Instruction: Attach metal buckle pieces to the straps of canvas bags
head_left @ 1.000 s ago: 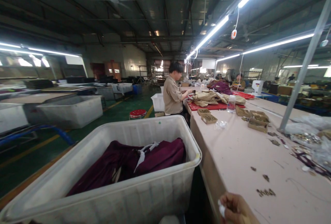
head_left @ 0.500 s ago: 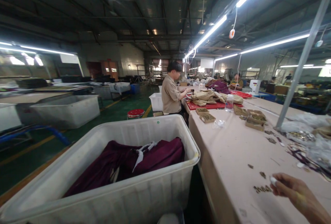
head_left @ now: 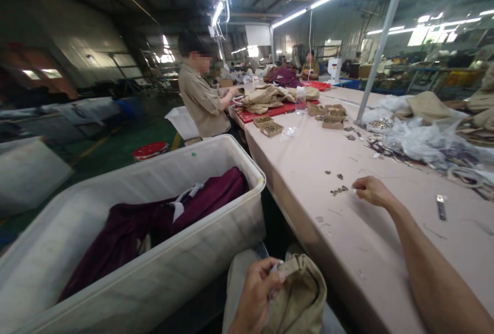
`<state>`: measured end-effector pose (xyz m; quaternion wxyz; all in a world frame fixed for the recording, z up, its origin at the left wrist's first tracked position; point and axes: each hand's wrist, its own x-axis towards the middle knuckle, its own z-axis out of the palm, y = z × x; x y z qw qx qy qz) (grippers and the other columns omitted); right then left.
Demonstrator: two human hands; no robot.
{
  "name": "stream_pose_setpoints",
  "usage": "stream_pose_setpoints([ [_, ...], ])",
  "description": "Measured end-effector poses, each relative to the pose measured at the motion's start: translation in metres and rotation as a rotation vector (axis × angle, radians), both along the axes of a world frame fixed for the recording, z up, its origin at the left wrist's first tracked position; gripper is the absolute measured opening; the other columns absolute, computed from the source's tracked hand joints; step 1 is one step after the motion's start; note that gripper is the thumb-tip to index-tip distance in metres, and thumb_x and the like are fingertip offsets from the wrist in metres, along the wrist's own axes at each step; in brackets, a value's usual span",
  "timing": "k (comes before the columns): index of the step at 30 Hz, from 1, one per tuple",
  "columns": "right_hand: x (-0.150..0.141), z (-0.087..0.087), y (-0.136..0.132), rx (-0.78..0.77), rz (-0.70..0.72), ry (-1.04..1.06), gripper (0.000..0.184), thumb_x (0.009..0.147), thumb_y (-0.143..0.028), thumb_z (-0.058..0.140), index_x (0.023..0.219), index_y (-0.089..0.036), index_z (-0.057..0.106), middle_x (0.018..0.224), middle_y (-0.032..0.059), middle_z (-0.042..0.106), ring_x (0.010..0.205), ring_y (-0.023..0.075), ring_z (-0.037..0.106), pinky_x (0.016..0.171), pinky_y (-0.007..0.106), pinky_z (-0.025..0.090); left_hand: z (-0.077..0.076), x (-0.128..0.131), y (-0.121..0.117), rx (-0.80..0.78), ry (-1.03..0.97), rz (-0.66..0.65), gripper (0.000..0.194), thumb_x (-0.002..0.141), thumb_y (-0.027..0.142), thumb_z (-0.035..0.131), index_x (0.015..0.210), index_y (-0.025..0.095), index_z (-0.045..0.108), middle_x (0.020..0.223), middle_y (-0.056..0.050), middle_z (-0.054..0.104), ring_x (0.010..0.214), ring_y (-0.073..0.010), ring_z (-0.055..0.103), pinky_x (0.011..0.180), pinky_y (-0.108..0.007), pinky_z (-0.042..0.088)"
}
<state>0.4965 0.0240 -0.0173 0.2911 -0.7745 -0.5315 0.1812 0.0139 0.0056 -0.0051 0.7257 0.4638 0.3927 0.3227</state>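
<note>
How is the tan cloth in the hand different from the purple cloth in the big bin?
The tan cloth is light-coloured, but the purple cloth is dark. The left hand holds the tan cloth, while the purple cloth lies inside the big bin. Both have folds.

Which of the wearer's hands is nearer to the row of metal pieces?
Right. The right hand is just beside the metal pieces, over the table; the left hand is farther off, beyond the table's edge, holding beige cloth.
</note>
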Motion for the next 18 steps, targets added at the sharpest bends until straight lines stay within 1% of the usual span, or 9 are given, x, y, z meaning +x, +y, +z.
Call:
stream_pose_setpoints([
  [2, -0.004, -0.006, 0.004, 0.027, -0.011, -0.028, 0.014, 0.063, -0.023, 0.057, 0.068, -0.016, 0.068, 0.059, -0.0012, 0.062, 0.063, 0.0147, 0.052, 0.062, 0.027, 0.033, 0.002, 0.001, 0.0, 0.009, -0.005, 0.002, 0.022, 0.069, 0.031, 0.079, 0.078, 0.012, 0.073, 0.053, 0.004, 0.049, 0.048, -0.0071, 0.031, 0.049, -0.023, 0.022],
  [6, -0.006, -0.018, 0.009, 0.072, -0.072, -0.079, 0.021, 0.068, -0.023, 0.057, 0.078, -0.016, 0.074, 0.069, 0.0017, 0.069, 0.071, 0.0176, 0.058, 0.067, 0.027, 0.037, 0.005, 0.003, 0.0, -0.003, 0.016, 0.008, 0.025, 0.066, 0.033, 0.08, 0.079, 0.012, 0.074, 0.053, 0.004, 0.048, 0.049, -0.0076, 0.032, 0.049, -0.023, 0.023],
  [11, -0.001, -0.033, 0.015, 0.08, -0.145, -0.131, 0.031, 0.076, -0.023, 0.056, 0.096, -0.014, 0.079, 0.083, 0.006, 0.076, 0.079, 0.0201, 0.064, 0.073, 0.028, 0.041, 0.001, 0.004, 0.002, 0.004, 0.015, -0.003, 0.026, 0.068, 0.035, 0.08, 0.079, 0.012, 0.075, 0.054, 0.003, 0.048, 0.051, -0.0081, 0.032, 0.05, -0.023, 0.024],
  [14, 0.002, -0.034, 0.029, 0.055, -0.181, -0.153, 0.032, 0.081, -0.024, 0.058, 0.103, -0.012, 0.078, 0.093, 0.0092, 0.077, 0.087, 0.0212, 0.066, 0.077, 0.029, 0.042, -0.001, 0.004, 0.002, -0.003, 0.007, -0.022, 0.027, 0.068, 0.037, 0.081, 0.076, 0.013, 0.073, 0.053, 0.003, 0.048, 0.05, -0.0079, 0.032, 0.05, -0.023, 0.025],
  [16, 0.001, -0.031, 0.043, 0.02, -0.19, -0.166, 0.026, 0.085, -0.025, 0.061, 0.1, -0.011, 0.077, 0.093, 0.0099, 0.077, 0.088, 0.0209, 0.066, 0.079, 0.029, 0.044, -0.003, 0.003, 0.001, -0.013, 0.002, 0.001, 0.029, 0.066, 0.038, 0.082, 0.075, 0.013, 0.072, 0.055, 0.003, 0.049, 0.051, -0.0082, 0.034, 0.05, -0.023, 0.026],
  [18, -0.004, -0.025, 0.057, -0.022, -0.187, -0.176, 0.022, 0.089, -0.031, 0.066, 0.095, -0.012, 0.075, 0.09, 0.0077, 0.075, 0.086, 0.0194, 0.066, 0.08, 0.031, 0.047, -0.007, -0.001, 0.001, -0.025, 0.004, 0.028, 0.031, 0.066, 0.04, 0.083, 0.076, 0.014, 0.072, 0.057, 0.002, 0.051, 0.052, -0.0088, 0.035, 0.051, -0.023, 0.026],
])
